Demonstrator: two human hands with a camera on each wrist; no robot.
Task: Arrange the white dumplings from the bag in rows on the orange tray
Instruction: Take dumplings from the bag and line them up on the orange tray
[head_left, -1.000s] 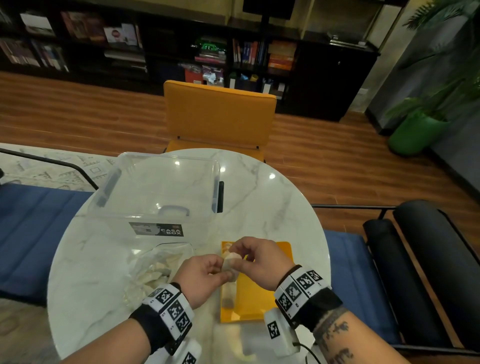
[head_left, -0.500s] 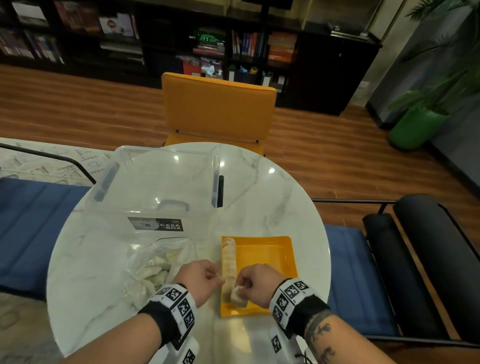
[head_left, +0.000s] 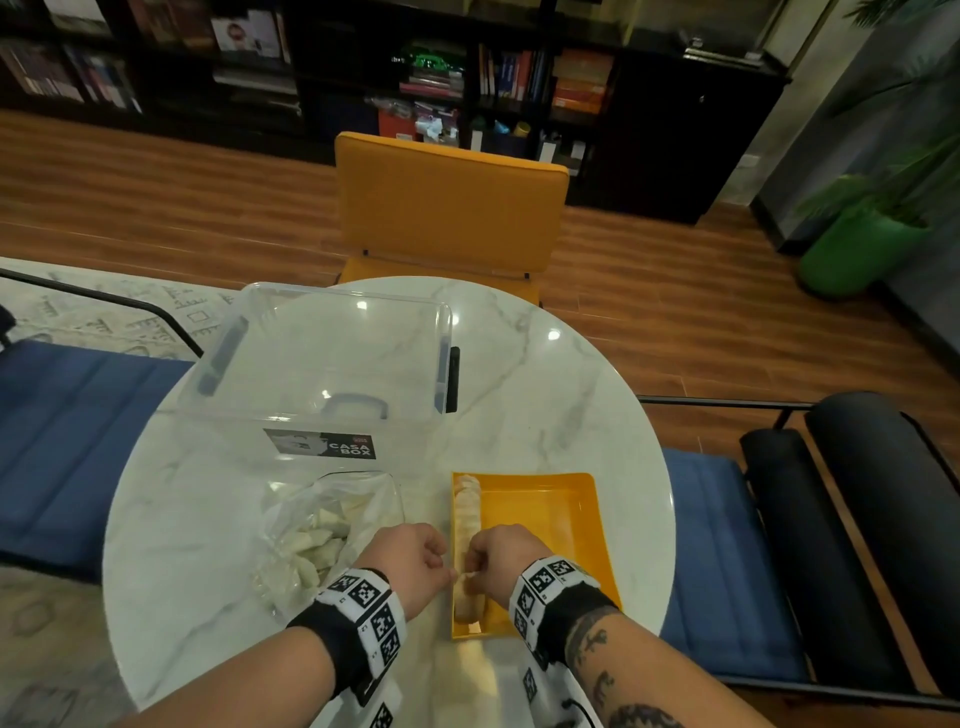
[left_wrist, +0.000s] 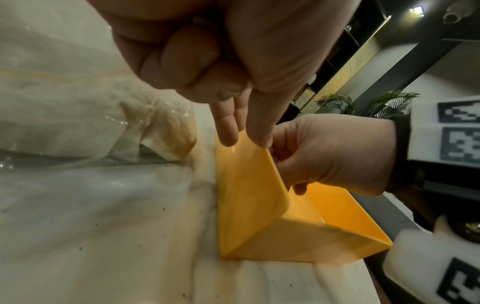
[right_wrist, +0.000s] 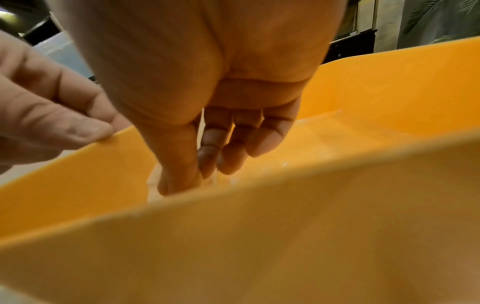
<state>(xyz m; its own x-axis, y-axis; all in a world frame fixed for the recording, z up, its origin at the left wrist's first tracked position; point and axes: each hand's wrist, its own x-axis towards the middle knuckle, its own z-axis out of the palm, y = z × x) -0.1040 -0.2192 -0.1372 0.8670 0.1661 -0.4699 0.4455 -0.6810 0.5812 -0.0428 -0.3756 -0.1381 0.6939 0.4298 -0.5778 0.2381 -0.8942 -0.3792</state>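
Note:
The orange tray (head_left: 561, 519) (left_wrist: 249, 205) (right_wrist: 259, 246) lies on the marble table, with a row of white dumplings (head_left: 466, 509) along its left wall. My right hand (head_left: 475, 571) (right_wrist: 192, 181) reaches into the tray. Thumb and fingers pinch a dumpling (head_left: 470, 578) (right_wrist: 153, 181) down at the near end of that row. My left hand (head_left: 451, 571) (left_wrist: 245, 137) pinches the tray's left rim between thumb and index finger, the other fingers curled. Left of the tray lies the clear bag (head_left: 322, 530) (left_wrist: 78, 102) with several dumplings in it.
A clear plastic box (head_left: 322, 374) labelled CASA BOX stands behind the bag. An orange chair (head_left: 447, 202) is at the table's far side. Blue seats flank the round table (head_left: 545, 395). The right part of the tray floor is bare.
Both hands held a dumpling above the tray a second ago. The right hand has brought it down to the row's near end, and the left hand has shifted to the tray's rim.

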